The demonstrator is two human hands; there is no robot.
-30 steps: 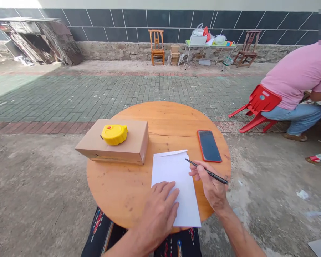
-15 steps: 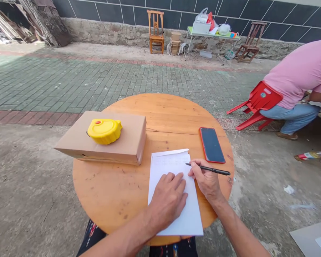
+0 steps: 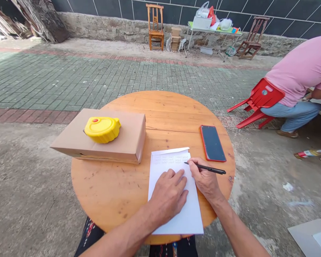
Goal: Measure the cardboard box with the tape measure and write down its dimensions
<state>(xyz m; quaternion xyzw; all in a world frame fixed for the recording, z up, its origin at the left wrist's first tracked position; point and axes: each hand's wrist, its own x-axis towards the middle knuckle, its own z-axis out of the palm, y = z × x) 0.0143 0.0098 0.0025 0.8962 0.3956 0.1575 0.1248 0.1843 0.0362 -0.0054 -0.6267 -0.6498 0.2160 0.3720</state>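
A white sheet of paper point(image 3: 173, 217) lies on a round wooden table point(image 3: 117, 192), with faint writing near its top edge. My left hand point(image 3: 169, 195) rests flat on the middle of the sheet, fingers spread. My right hand point(image 3: 205, 180) pinches a black pen point(image 3: 207, 168), its tip touching the paper's upper right part. A cardboard box point(image 3: 128, 141) sits at the table's left with a yellow tape measure point(image 3: 102, 129) on top. A red-cased phone point(image 3: 212, 143) lies face up beyond my right hand.
A person in a pink shirt point(image 3: 302, 71) sits on a red plastic chair point(image 3: 259, 103) at the right. Wooden chairs point(image 3: 155, 26) and a small cluttered table point(image 3: 214, 30) stand along the far wall. Loose sheets point(image 3: 312, 235) lie on the ground at lower right.
My left hand slid up the sheet toward its middle. The pen tip came down onto the paper's upper right part. The view dipped downward.
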